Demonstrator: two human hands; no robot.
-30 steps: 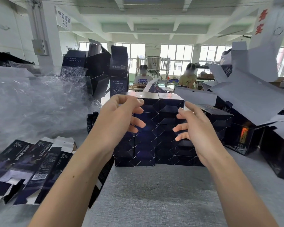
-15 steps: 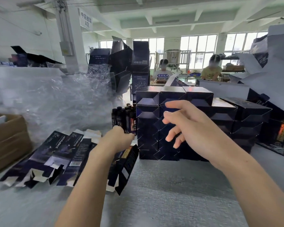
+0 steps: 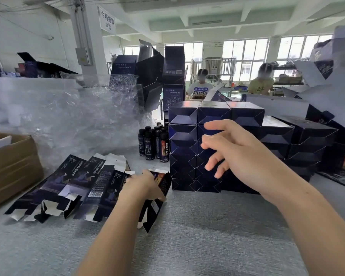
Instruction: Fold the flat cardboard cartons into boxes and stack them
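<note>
Head-camera view, looking forward and down across a grey table [image 3: 207, 246] with a fine woven texture.

Left hand [image 3: 141, 186] is clenched on one flat carton [image 3: 153, 212], with fingers and thumb closed over its upper part. The carton hangs tilted on edge below the wrist, its lower end close to the table; contact cannot be told. It is thin, stiff card, glossy dark navy outside, with pale bare card on its notched end flaps.

Just left of that grip lies a fan of more flat cartons [image 3: 78, 186]. They overlap on the table and are printed with white lettering and a barcode.

Right hand [image 3: 237, 154] holds nothing. Its fingers are spread and loosely bent, hovering in the air to the right of and above the gripped carton.

Directly beyond its fingertips rises the stack of folded boxes [image 3: 184, 148]. These are square-edged navy blocks piled in close columns, and their end folds make a diamond pattern.

Between the two hands and farther back stands a cluster of small dark bottles [image 3: 153, 144] with round caps. Beyond the left hand billows crumpled clear plastic film [image 3: 68, 120]. At the far left sits a brown cardboard box [image 3: 12, 168].

Two people [image 3: 201, 84] are far off by the windows.
</note>
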